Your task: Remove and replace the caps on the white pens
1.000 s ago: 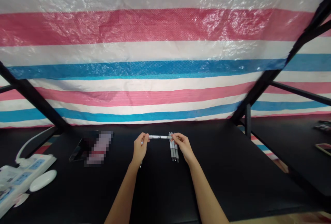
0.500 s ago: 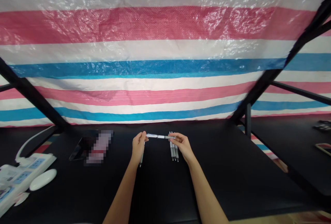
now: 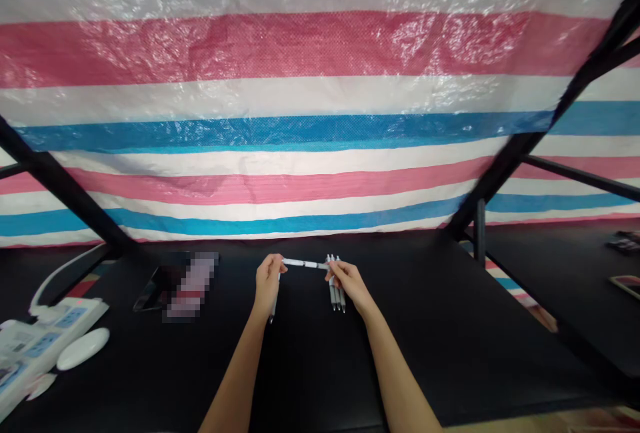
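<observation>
My left hand (image 3: 269,281) and right hand (image 3: 349,281) pinch opposite ends of a white pen (image 3: 304,263), presumably for steadiness. Three aligned pens (image 3: 337,296) lie near my right, probably for order.

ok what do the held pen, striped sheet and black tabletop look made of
Held pen: probably plastic, smooth white and grey barrel. Striped sheet: likely woven plastic, glossy, with crinkled highlights and fine weave. Black tabletop: perhaps laminate, smooth with dull sheen; uncertain.
</observation>
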Demonstrator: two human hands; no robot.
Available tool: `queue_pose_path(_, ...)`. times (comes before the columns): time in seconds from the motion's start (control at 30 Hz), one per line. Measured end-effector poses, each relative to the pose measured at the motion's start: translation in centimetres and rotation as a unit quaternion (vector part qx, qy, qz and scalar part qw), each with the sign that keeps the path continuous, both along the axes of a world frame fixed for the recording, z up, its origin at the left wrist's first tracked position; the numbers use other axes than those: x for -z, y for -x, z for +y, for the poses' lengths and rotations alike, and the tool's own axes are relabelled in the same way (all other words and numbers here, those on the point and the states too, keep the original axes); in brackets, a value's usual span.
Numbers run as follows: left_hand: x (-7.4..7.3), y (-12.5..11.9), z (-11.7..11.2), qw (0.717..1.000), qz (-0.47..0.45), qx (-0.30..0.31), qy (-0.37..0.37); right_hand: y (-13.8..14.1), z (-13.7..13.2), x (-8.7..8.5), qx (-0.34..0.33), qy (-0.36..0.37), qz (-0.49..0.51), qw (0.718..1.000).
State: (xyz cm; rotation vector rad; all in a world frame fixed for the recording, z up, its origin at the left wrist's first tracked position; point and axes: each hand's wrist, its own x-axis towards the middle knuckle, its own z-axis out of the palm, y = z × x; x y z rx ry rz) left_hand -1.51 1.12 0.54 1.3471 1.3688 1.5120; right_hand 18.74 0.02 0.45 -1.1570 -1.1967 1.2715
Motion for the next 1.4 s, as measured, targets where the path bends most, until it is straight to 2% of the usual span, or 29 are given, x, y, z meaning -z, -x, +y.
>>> queue_pose_path(0.3, -0.13, -0.05, 0.03, 1.0, -0.004, 0.004, -0.001, -0.29, 0.09, 0.0, 0.019, -0.021, 0.03, 0.999)
queue_pose_path(0.53, -0.35, 0.04, 0.05, 1.0, -0.001, -0.015, 0.022, -0.45, 0.03, 0.4, 0.031, -0.062, 0.006, 0.998)
queue_pose_path(0.8, -0.4, 0.35, -0.12, 0.998, 0.05, -0.029, 0.018, -0.68, 0.2, 0.44, 0.039, -0.082, -0.01, 0.996)
queue_pose_path(1.13, 0.28, 0.43, 0.05, 0.998, 0.011, -0.02, 0.05, -0.77, 0.37, 0.42, 0.049, -0.129, -0.046, 0.989)
queue_pose_path(1.4, 0.07, 0.24, -0.05, 1.0, 0.018, 0.004, 0.01, -0.48, 0.29, 0.46, 0.042, -0.086, 0.029, 0.995)
